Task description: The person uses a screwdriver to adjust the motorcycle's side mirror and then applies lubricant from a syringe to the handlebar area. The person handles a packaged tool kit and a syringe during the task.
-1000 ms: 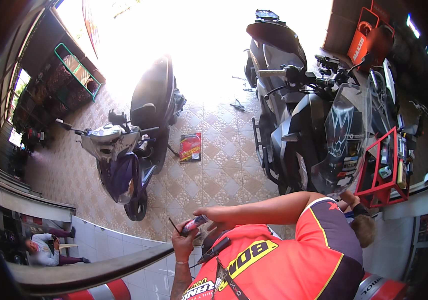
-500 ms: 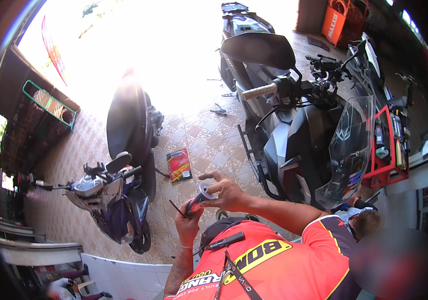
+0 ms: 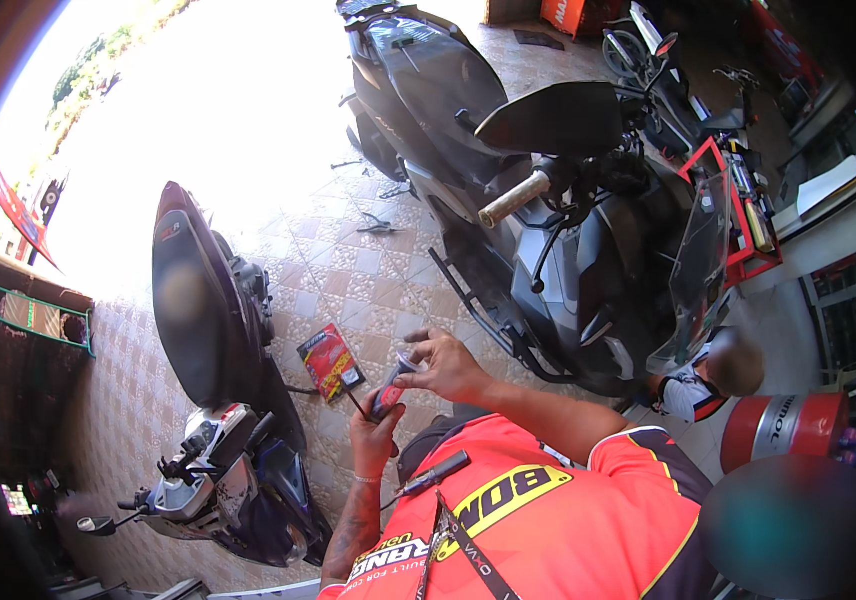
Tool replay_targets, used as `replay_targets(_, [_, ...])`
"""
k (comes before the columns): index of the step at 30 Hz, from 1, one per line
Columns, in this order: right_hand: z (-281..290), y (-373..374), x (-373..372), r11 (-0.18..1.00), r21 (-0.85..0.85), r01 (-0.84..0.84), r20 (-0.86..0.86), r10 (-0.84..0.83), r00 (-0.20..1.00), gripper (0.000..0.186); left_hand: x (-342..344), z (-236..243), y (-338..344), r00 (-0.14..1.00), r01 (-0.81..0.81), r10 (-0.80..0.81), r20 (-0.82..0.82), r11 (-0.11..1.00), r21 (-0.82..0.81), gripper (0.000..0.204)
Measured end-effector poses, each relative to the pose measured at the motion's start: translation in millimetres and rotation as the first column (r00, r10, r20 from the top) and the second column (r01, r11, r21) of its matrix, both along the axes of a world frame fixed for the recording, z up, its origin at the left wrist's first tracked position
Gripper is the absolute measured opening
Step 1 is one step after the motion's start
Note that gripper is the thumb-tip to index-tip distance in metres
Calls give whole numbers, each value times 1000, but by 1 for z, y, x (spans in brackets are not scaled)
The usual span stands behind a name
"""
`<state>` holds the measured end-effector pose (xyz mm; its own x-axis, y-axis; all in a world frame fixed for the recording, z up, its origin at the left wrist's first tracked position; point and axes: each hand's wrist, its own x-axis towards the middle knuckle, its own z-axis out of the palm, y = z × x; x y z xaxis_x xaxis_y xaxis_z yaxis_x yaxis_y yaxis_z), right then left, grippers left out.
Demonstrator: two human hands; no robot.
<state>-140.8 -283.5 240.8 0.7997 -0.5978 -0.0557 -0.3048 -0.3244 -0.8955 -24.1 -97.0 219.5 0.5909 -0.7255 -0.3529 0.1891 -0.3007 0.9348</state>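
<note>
My left hand [image 3: 376,442] is wrapped round a dark handlebar grip [image 3: 386,400] with a red patch and a pale flange at its upper end. From the same hand sticks out a thin dark rod [image 3: 357,403]; its other end is hidden. At the flange, my right hand [image 3: 451,368] pinches the grip with thumb and fingers, its forefinger bent over the top. Ahead to the right stands a grey and black scooter [image 3: 558,265]. Its near handlebar end is a bare, yellowish tube [image 3: 516,198]. A red and yellow packet [image 3: 330,362] lies on the tiles just beyond my hands.
Another scooter [image 3: 203,290] with a dark seat stands on the left. Pliers [image 3: 380,226] lie on the tiled floor between the scooters. At the right are a red tool rack [image 3: 748,225], a crouching person [image 3: 700,385] and a red drum [image 3: 783,432].
The view has swung right, so the scooters and packet sit further left and the red drum has come in. Both hands stay on the grip, the right fingers now bent closer round its flange.
</note>
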Motion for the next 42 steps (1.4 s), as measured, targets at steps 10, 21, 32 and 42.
replay_targets(10, [-29,-68,63,445,889,-111,235,-232,944,59,61,5,-122,1000,25,-25,4,1000,-10,34])
replay_targets(21, [-60,-143,24,951,130,281,495,-308,812,27,75,26,-248,880,474,-474,42,880,-7,55])
replay_targets(32, [-80,-112,-18,592,667,453,312,-774,551,51,97,-8,-351,575,795,-815,-67,577,-186,67])
replay_targets(42, [48,-30,24,333,730,597,253,-943,217,64,93,16,-427,247,902,-965,-84,261,-344,68])
